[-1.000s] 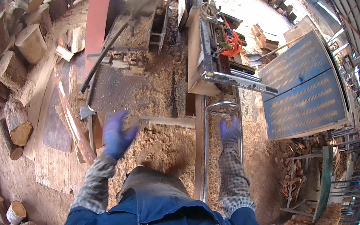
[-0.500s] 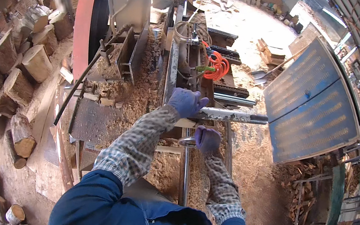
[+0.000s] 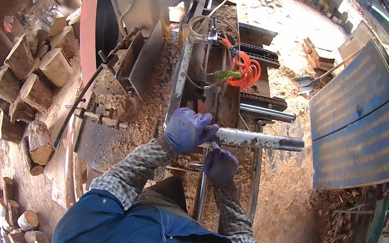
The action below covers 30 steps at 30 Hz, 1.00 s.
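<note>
My left hand [image 3: 187, 129], in a purple glove, is closed with curled fingers at the left end of a worn grey-white metal pipe [image 3: 258, 140]. What its fingers hold is hidden. Just below the pipe is my right hand [image 3: 221, 166], gloved alike, with its fingers bunched and the tips raised near the pipe's underside. Anything between those fingertips is too small to make out. A metal ring [image 3: 195, 165] lies just left of the right hand. Beyond both hands runs the long steel rail [image 3: 183, 80] of a sawdust-covered machine.
A coiled orange hose [image 3: 246, 71] hangs on the machine, and upright steel plates [image 3: 146, 63] stand left of the rail. To the right is a blue slatted panel [image 3: 357, 121], with a shovel [image 3: 306, 82] behind it. Cut logs [image 3: 36, 93] are piled at left.
The view has shifted, so the surroundings sit further right. My left hand has come nearer to me. My right hand has left the ring's side, and its fingers now point up toward the pipe.
</note>
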Each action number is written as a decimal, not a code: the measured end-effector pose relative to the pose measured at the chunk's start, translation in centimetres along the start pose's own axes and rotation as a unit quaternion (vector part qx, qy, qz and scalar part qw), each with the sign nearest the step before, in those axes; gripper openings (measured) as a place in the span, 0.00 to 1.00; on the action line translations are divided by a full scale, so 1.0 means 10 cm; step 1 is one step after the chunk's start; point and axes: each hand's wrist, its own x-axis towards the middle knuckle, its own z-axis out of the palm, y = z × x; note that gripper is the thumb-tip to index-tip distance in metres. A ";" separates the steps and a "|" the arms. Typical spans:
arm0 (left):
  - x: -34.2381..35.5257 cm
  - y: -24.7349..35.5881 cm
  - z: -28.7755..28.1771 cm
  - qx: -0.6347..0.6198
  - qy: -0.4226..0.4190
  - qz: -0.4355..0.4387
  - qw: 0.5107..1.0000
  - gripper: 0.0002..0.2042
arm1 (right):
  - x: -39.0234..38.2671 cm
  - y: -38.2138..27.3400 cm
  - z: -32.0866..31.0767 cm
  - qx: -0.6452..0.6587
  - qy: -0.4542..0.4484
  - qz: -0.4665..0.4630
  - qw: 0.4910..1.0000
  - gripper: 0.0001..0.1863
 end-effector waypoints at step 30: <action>1.53 -1.47 0.82 0.063 -0.015 -0.079 0.995 0.23 | 1.89 0.63 1.19 -0.114 -0.134 -0.031 0.984 0.22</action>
